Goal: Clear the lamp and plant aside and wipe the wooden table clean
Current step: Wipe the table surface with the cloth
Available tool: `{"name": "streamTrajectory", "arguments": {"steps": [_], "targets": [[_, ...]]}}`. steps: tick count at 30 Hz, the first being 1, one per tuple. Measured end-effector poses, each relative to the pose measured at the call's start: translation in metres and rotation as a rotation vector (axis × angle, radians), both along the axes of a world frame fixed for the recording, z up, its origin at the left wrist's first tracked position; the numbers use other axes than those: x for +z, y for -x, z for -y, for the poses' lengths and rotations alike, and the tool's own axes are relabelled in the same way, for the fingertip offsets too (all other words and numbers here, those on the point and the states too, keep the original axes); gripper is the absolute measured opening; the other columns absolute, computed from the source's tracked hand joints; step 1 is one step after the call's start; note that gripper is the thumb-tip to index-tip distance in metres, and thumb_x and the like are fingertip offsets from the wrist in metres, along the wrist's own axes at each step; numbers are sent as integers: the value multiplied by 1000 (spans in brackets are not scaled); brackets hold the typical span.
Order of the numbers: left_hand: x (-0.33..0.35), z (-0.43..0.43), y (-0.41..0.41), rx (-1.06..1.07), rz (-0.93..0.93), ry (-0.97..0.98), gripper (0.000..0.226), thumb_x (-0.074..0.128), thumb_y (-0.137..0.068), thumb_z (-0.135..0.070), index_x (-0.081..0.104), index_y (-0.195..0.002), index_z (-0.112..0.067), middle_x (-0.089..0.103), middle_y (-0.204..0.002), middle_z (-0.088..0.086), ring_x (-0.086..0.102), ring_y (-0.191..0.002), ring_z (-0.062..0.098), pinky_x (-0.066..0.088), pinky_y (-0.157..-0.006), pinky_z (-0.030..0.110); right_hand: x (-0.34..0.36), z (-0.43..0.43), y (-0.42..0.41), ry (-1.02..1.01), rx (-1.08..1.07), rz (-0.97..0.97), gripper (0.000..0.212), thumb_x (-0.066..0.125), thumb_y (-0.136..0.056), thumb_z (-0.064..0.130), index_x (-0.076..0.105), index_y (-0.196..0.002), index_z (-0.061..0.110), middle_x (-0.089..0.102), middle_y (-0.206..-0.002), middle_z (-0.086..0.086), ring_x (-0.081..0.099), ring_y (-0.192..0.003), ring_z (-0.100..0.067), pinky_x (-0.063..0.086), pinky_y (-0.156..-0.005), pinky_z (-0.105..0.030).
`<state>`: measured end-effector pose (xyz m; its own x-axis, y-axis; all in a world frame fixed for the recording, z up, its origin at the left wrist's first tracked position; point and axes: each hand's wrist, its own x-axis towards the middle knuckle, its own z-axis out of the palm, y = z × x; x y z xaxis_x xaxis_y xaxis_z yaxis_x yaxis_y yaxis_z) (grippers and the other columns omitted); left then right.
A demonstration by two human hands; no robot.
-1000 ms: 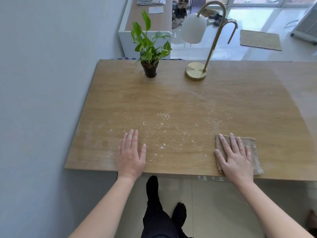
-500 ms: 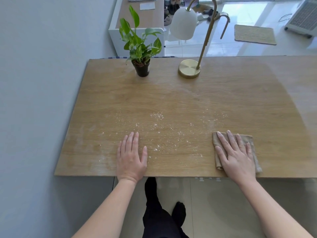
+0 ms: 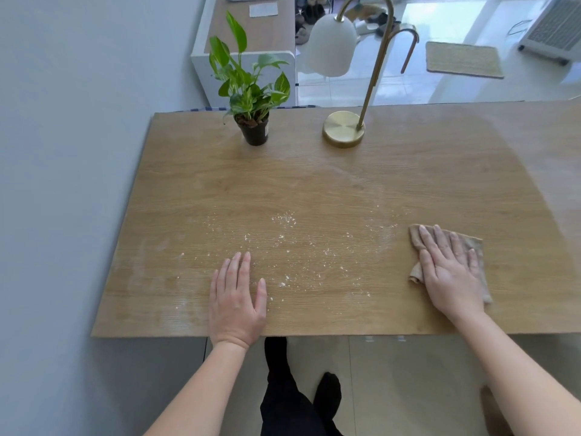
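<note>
The wooden table [image 3: 314, 184] has white crumbs and dust [image 3: 283, 220] scattered over its near middle. A green plant in a black pot [image 3: 254, 133] stands at the far left edge. To its right, the brass lamp [image 3: 343, 129] with a white shade also sits at the far edge. My left hand [image 3: 237, 297] lies flat and empty on the table near the front edge, fingers apart. My right hand [image 3: 449, 272] presses flat on a beige cloth [image 3: 471, 247] at the front right, the cloth bunched by the thumb.
A grey wall runs along the table's left side. Beyond the far edge are a white cabinet [image 3: 245, 61], a woven mat [image 3: 463, 59] and shoes on a glossy floor. My dark-clad legs show under the front edge.
Only the view has shifted a little. Both hands stay where they were on the table, and the plant and lamp have not moved.
</note>
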<state>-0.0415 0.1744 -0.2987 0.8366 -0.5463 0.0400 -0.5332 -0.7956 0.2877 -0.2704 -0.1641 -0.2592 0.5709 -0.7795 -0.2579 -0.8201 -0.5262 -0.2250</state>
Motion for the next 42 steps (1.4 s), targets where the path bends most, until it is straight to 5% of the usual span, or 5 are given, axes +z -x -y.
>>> {"name": "streamTrajectory", "arguments": {"steps": [12,18,25,32,42], "targets": [[1,1,0,-2,-15,-58,68,27,-109,-55,33,-168,-22,32,-174,0,22,-164,22,14,-135,46,5,-5,-27,-21,213,22,54,5,-109,65,-5,-161,62,-10,-172,30,-15,-161,-2,-12,-132,-41],[0,0,-2,6,-15,-52,66,30,-109,-54,35,-167,-22,34,-174,1,22,-163,22,12,-135,44,-5,34,-89,-8,-195,14,58,13,-110,57,3,-167,50,-6,-178,15,-7,-165,-19,-9,-131,-54],[1,0,-1,7,-27,-63,66,30,-110,-54,35,-167,-22,32,-174,0,19,-164,21,13,-135,45,3,-14,-24,-34,264,6,55,4,-107,67,-3,-161,64,-9,-172,31,-15,-160,1,-13,-131,-39],[2,1,-2,10,-35,-64,66,29,-110,-55,36,-167,-23,32,-174,0,19,-164,21,12,-135,45,-4,42,-94,3,-198,10,58,17,-111,54,5,-168,50,-3,-178,15,-5,-165,-19,-7,-130,-57],[3,0,0,3,-41,-76,67,26,-109,-58,33,-168,-25,30,-175,-2,17,-164,19,10,-135,44,5,4,-11,-30,295,-29,57,7,-105,70,-4,-160,66,-5,-173,30,-12,-162,-1,-6,-133,-42]]}}
